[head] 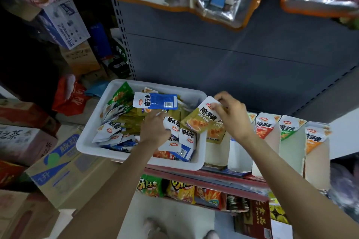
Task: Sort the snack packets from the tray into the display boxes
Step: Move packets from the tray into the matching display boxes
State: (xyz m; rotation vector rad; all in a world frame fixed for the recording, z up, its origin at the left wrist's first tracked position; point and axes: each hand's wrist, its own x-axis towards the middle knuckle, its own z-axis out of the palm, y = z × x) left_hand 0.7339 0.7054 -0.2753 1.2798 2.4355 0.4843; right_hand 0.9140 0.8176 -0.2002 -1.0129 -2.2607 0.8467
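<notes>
Pinched between the thumb and fingers of the right hand (pixel 232 116) is an olive-green packet (pixel 202 120), white top end up, held just off the right rim of the white tray (pixel 87 141), over the leftmost of the display boxes (pixel 215 151). Meanwhile a blue packet (pixel 155 101) is being held up by the left hand (pixel 155 128) above the middle of the tray; only the lower edge of it is caught by the fingertips, so the grip looks like a light pinch, though the exact finger layout can't really be made out from this angle. The tray itself is parked on the red-edged shelf (pixel 194 175) and is still pretty loaded: a heap of olive-green packets in the middle, white-and-blue ones along the near and left sides, a bright green one (pixel 121 94) propped in the far left corner, and a red one (pixel 164 155) near the front rim. To the right of the tray, the display boxes are lined up side by side along the shelf, with olive, blue, red (pixel 266 126), green (pixel 289 128) and orange (pixel 315 137) fronts. Below the tray, bags of chips (pixel 180 192) are racked on the next shelf down. Left of the tray, cardboard cartons (pixel 64 176) are stacked on the floor.
</notes>
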